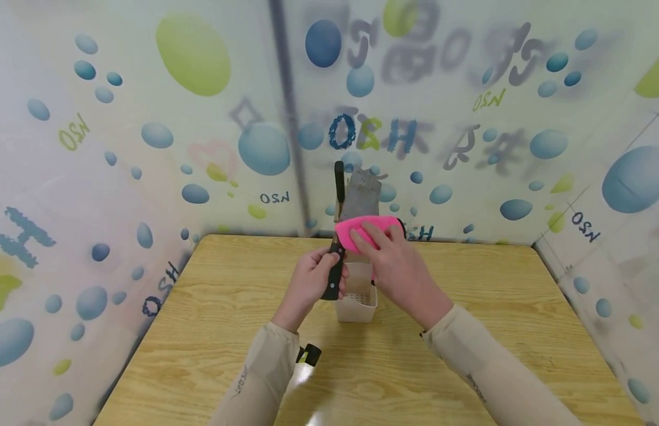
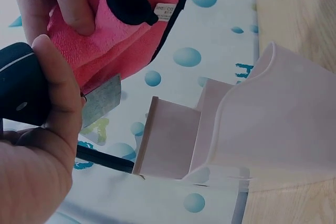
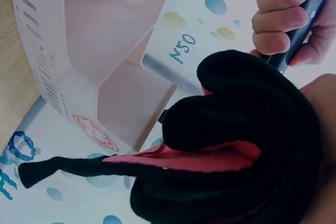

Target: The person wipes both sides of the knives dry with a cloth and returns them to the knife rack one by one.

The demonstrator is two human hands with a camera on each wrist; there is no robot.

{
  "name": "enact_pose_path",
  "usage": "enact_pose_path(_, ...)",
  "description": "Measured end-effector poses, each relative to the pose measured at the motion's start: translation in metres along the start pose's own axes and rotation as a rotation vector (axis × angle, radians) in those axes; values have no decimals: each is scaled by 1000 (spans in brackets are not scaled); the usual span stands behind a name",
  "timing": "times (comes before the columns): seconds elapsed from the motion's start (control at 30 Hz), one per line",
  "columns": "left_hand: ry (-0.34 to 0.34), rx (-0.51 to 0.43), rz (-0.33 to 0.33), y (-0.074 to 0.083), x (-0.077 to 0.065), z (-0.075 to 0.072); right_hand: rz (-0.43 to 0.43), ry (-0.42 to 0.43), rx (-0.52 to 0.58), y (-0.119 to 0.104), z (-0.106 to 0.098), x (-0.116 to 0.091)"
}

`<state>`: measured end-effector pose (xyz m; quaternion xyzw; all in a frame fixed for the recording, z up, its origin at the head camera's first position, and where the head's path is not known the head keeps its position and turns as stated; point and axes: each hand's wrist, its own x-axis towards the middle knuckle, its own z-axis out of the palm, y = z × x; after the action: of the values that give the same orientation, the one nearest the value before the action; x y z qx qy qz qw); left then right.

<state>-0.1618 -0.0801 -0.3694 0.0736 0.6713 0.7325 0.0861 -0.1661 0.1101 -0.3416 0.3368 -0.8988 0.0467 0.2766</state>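
My left hand (image 1: 313, 275) grips the black riveted handle (image 1: 333, 281) of a cleaver, whose broad grey blade (image 1: 363, 192) points up and away. In my right hand (image 1: 396, 260) is a folded pink cloth (image 1: 369, 231) with black edging, laid over the lower part of the blade. The left wrist view shows the cloth (image 2: 126, 40) bunched under the right fingers, with a short bit of blade (image 2: 102, 100) sticking out below it. From the right wrist, the black edge folds (image 3: 226, 129) of the cloth hide most of the right hand and the blade.
A pale plastic holder (image 1: 356, 310) with slotted walls stands on the wooden table just below the hands. Another black handle (image 1: 339, 180) rises behind the cleaver, by the holder's back. A black and yellow-green object (image 1: 310, 355) lies beside the left sleeve. Patterned walls enclose the table.
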Motion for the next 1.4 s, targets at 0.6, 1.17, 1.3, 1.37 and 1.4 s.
enact_pose_path(0.6, 0, 36, 0, -4, -4, -1, 11, -6, 8, -2, 2, -3)
enact_pose_path(1.17, -43, 96, 22, -5, -12, 2, 71, -26, -12, 14, 12, 7)
enact_pose_path(1.3, -59, 111, 36, -2, -14, 3, 70, -4, -39, 20, 14, 9)
enact_pose_path(1.37, -63, 117, 43, -2, -14, 3, 76, -5, -40, 22, 14, 10)
enact_pose_path(1.4, -62, 117, 45, -2, -14, 3, 81, -2, -37, 22, 14, 10)
